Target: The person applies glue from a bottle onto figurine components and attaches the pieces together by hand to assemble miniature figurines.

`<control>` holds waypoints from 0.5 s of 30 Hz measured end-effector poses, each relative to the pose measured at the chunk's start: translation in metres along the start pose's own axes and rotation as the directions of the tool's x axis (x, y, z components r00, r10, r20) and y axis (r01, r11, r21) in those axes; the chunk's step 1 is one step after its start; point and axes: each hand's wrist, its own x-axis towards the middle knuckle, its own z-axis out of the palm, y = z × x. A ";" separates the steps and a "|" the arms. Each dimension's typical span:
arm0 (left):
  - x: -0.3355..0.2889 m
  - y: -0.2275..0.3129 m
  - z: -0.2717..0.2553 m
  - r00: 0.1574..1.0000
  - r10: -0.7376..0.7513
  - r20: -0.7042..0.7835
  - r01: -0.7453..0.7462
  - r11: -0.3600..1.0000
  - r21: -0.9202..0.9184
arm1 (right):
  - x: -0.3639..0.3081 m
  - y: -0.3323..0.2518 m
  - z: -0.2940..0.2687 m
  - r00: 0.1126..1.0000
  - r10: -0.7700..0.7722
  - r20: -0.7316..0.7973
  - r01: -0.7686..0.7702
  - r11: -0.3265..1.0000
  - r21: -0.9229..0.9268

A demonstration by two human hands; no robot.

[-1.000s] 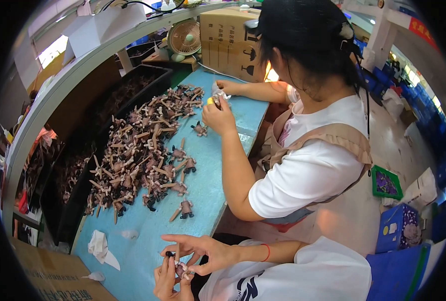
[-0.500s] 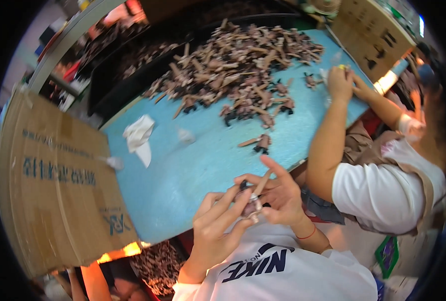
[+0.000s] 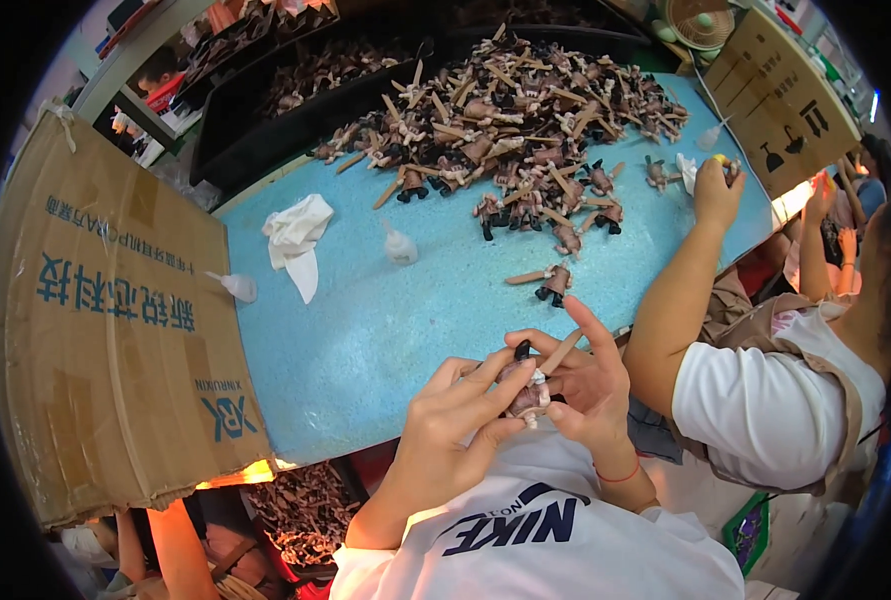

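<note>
Between my two hands, close to my chest, is a small toy figure (image 3: 527,398) with a brownish-pink body, black parts and a flat wooden-looking stick jutting out to the upper right. My left hand (image 3: 457,415) pinches the figure from the left with thumb and fingers. My right hand (image 3: 593,385) holds it from the other side, the index finger stretched out past the stick. Part of the figure is hidden behind the fingers. A similar toy figure with a stick (image 3: 555,284) lies on the blue tabletop (image 3: 365,370) just beyond my hands.
A large pile of such figures (image 3: 495,130) covers the table's far side, with black trays behind. A crumpled white cloth (image 3: 295,232) and small squeeze bottles (image 3: 399,246) lie left. Cardboard boxes (image 3: 130,330) flank the table. A co-worker's hand (image 3: 717,192) works at right.
The whole view has shifted, so the table and pile sit a little differently. My hands keep the same hold on the toy figure. The co-worker's hand has moved slightly.
</note>
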 end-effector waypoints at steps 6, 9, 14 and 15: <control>-0.015 -0.018 0.005 0.895 -0.415 0.166 0.361 0.452 -0.816 | 0.003 -0.009 0.002 0.997 0.066 -0.031 -0.072 0.945 -0.318; -0.019 -0.037 0.007 0.921 -0.239 0.308 0.316 -0.006 -0.949 | 0.003 -0.016 0.000 0.999 -0.004 0.036 0.020 0.888 -0.460; -0.023 -0.041 0.018 0.924 -0.138 0.357 0.325 -0.211 -0.922 | -0.001 -0.018 0.010 0.993 -0.094 0.078 0.122 0.744 -0.657; -0.023 -0.041 0.019 0.924 -0.140 0.355 0.323 -0.210 -0.923 | -0.002 -0.019 0.013 0.992 -0.115 0.058 0.122 0.704 -0.699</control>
